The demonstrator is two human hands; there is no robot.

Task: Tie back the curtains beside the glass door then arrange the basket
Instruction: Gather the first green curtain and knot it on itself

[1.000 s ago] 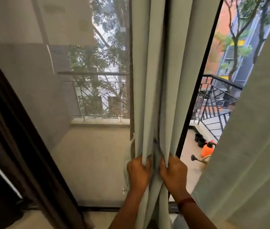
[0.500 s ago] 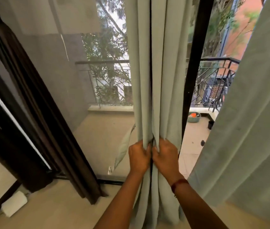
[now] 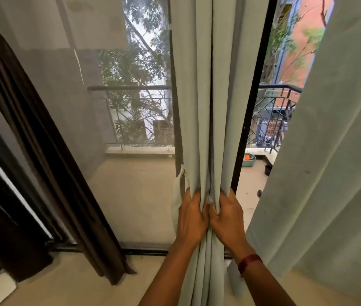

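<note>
The left hand (image 3: pixel 191 217) and right hand (image 3: pixel 228 219) sit side by side, knuckles touching, in front of the glass door (image 3: pixel 130 195). Each has its fingers curled tight into the bunched folds of the pale green curtain (image 3: pixel 197 107). Between them they squeeze the cloth into one narrow upright column. It hangs against the door's dark middle frame (image 3: pixel 254 107) and runs down between the forearms to the floor (image 3: pixel 64 288). A red band (image 3: pixel 249 262) circles the right wrist.

Just left of the left hand a short strip of the same pale cloth (image 3: pixel 178 195) dangles beside the gathered folds. It may be a tie-back, though the view is too soft to be sure. A second pale green panel (image 3: pixel 340 151) hangs loose along the right edge of the door. A dark brown curtain (image 3: pixel 31 140) slants down the left edge to the floor. Out on the balcony, past the frame, a small green tub (image 3: pixel 249 161) stands by the railing (image 3: pixel 274 111).
</note>
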